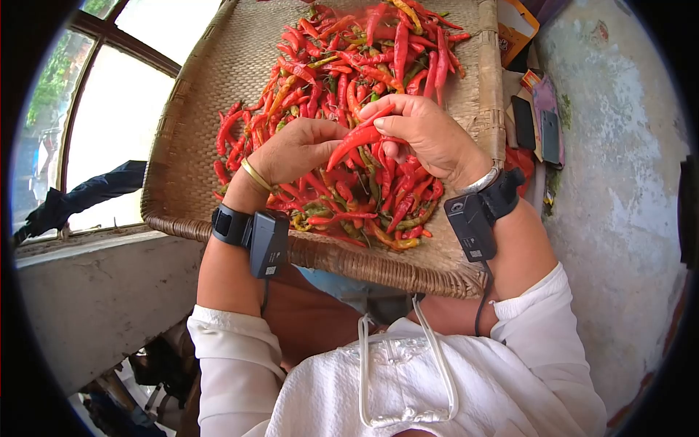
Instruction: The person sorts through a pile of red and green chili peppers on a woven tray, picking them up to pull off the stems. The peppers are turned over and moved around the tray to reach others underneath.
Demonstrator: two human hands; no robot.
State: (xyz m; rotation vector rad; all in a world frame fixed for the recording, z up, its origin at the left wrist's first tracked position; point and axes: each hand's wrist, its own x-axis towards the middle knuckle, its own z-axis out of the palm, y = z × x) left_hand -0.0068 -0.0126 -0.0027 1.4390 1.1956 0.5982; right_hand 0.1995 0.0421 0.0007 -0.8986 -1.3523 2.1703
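Note:
A heap of red chili peppers (320, 95), with some orange and green ones, lies on a woven tray (247, 44). Above the heap, a red chili (354, 140) spans the space between my hands. My left hand (300, 148) pinches near its lower left part with thumb and fingers. My right hand (426, 131) has its thumb and fingers closed on the upper right part of the red chilies there; how many it holds is hard to make out. Both wrists wear a bracelet and a black strapped device.
The tray's thick rim (378, 271) runs close to my lap. Right of the tray are a dark phone (523, 122), another phone (550, 137) and an orange box (515, 33) near a wall (619, 182). A window (109, 109) and a folded black umbrella (102, 191) are on the left.

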